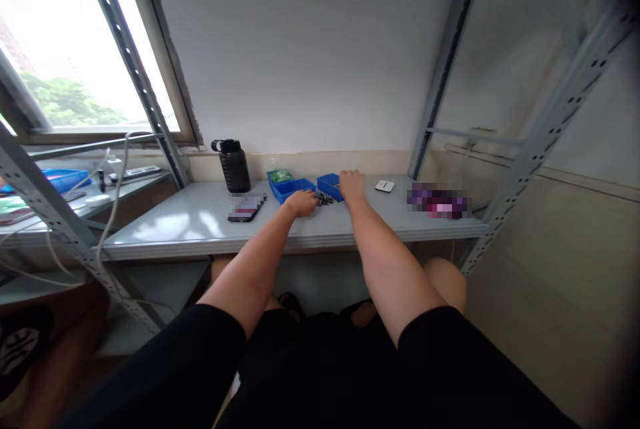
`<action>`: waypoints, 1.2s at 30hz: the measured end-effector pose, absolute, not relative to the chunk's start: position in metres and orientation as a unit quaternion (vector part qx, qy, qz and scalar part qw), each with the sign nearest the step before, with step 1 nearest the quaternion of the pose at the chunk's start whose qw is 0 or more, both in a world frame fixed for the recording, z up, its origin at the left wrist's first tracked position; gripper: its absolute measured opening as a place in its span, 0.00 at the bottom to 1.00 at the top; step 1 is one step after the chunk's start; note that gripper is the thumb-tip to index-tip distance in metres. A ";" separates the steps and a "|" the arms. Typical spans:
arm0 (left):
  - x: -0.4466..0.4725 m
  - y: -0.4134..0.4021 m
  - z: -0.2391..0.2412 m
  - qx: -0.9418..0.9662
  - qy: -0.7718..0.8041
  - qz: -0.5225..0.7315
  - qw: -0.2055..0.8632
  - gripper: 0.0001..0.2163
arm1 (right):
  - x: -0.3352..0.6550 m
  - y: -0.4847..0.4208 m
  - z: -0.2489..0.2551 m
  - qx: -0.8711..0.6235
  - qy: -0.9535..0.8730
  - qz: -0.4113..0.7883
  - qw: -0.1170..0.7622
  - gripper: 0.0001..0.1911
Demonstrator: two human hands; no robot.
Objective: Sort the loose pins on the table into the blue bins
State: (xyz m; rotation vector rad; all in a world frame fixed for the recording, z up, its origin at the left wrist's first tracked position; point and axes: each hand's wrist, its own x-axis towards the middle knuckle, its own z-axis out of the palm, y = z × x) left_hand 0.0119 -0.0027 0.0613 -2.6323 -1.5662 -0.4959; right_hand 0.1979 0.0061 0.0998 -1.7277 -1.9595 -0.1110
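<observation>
A pile of small dark and shiny metal pieces [327, 199] lies on the grey shelf top between my hands; their kind is too small to tell. My left hand [303, 203] rests low at the pile's left side, fingers bent together toward it. Whatever is under those fingers is hidden. At the right side of a small blue bin [327, 183] is my right hand [353, 186], its fingers curled down and mostly out of sight. Just left of the pile stands a larger blue bin [281, 197], and behind it another blue bin holds a green packet [281, 176].
A dark water bottle [234, 167] stands at the back left, with a phone [247, 207] in front. A white square object [385, 186] and a blurred purple item [437, 201] lie to the right. Metal uprights [447, 55] frame the shelf. Another person's arm [65, 349] shows at lower left.
</observation>
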 end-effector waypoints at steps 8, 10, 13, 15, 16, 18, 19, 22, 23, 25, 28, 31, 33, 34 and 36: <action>0.008 0.015 0.102 -0.815 -0.490 -0.308 -0.019 0.14 | 0.196 -0.001 0.106 -0.547 -0.775 -0.047 0.313 0.18; 0.012 0.017 0.101 -0.783 -0.499 -0.369 -0.030 0.14 | 0.189 -0.003 0.101 -0.552 -0.759 -0.034 0.344 0.18; 0.016 0.025 0.098 -0.707 -0.531 -0.464 -0.053 0.15 | 0.175 -0.001 0.097 -0.584 -0.704 -0.001 0.405 0.19; 0.017 0.033 0.098 -0.647 -0.558 -0.514 -0.076 0.16 | 0.168 0.005 0.099 -0.615 -0.655 0.032 0.438 0.21; 0.017 0.038 0.097 -0.619 -0.570 -0.532 -0.090 0.16 | 0.166 0.008 0.100 -0.630 -0.634 0.053 0.446 0.20; 0.017 0.046 0.096 -0.569 -0.591 -0.560 -0.119 0.16 | 0.166 0.016 0.103 -0.651 -0.603 0.101 0.450 0.20; 0.017 0.049 0.095 -0.546 -0.599 -0.570 -0.134 0.15 | 0.167 0.019 0.104 -0.657 -0.593 0.128 0.448 0.19; 0.019 0.055 0.089 -0.488 -0.625 -0.585 -0.172 0.16 | 0.172 0.026 0.100 -0.656 -0.577 0.203 0.442 0.18; 0.020 0.056 0.087 -0.471 -0.634 -0.586 -0.183 0.16 | 0.173 0.027 0.098 -0.654 -0.572 0.224 0.442 0.18; 0.022 0.058 0.084 -0.439 -0.653 -0.584 -0.200 0.16 | 0.174 0.028 0.093 -0.654 -0.556 0.259 0.443 0.18; 0.021 0.059 0.079 -0.399 -0.679 -0.577 -0.216 0.16 | 0.174 0.030 0.085 -0.661 -0.523 0.296 0.449 0.19; 0.019 0.059 0.075 -0.363 -0.702 -0.570 -0.225 0.17 | 0.175 0.029 0.080 -0.668 -0.492 0.324 0.455 0.20; 0.019 0.059 0.072 -0.338 -0.717 -0.564 -0.230 0.16 | 0.176 0.027 0.077 -0.677 -0.469 0.338 0.456 0.21; 0.019 0.058 0.071 -0.325 -0.725 -0.562 -0.232 0.16 | 0.177 0.025 0.075 -0.684 -0.456 0.343 0.455 0.21; 0.019 0.057 0.067 -0.299 -0.739 -0.557 -0.234 0.16 | 0.179 0.022 0.072 -0.700 -0.430 0.349 0.451 0.20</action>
